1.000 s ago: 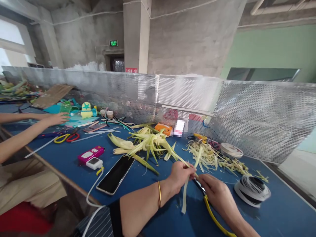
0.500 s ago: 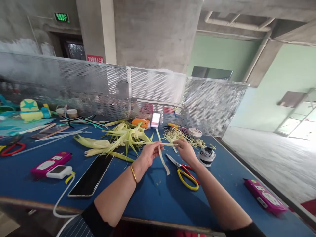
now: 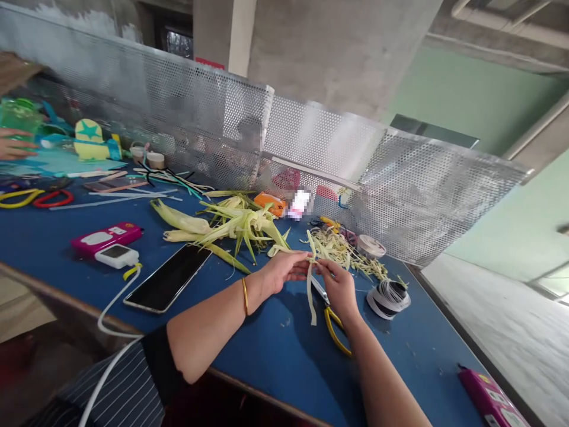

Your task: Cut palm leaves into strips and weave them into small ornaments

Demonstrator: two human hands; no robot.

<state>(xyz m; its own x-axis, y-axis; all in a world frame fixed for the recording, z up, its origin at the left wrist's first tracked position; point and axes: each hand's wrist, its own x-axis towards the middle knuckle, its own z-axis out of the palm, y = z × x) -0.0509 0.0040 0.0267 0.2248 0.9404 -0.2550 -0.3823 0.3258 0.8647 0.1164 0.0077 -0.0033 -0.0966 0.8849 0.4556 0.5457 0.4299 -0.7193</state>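
Over the blue table (image 3: 267,350), my left hand (image 3: 282,270) pinches pale corn husk strips (image 3: 312,296) that cross at its fingertips; one strip hangs down. My right hand (image 3: 340,287) closes its fingertips on the same strips, close beside the left fingers. Scissors (image 3: 335,335) with a yellow handle lie beneath my right hand, which partly hides them. Left of my hands is a pile of green and pale corn husks (image 3: 240,225). Thin husk shreds (image 3: 338,249) lie behind my right hand.
A black phone (image 3: 169,279), a purple device (image 3: 106,237) and a white cable lie left. Wound thread (image 3: 388,299) stands right, another purple device (image 3: 491,397) near the right edge. Behind rises a perforated metal screen (image 3: 320,139). Another person's hand (image 3: 15,144) is at far left.
The view has turned and tilted. My right hand has come in from the right, close to my left fingertips, and now covers part of the scissors. Another person's hand has appeared at far left.
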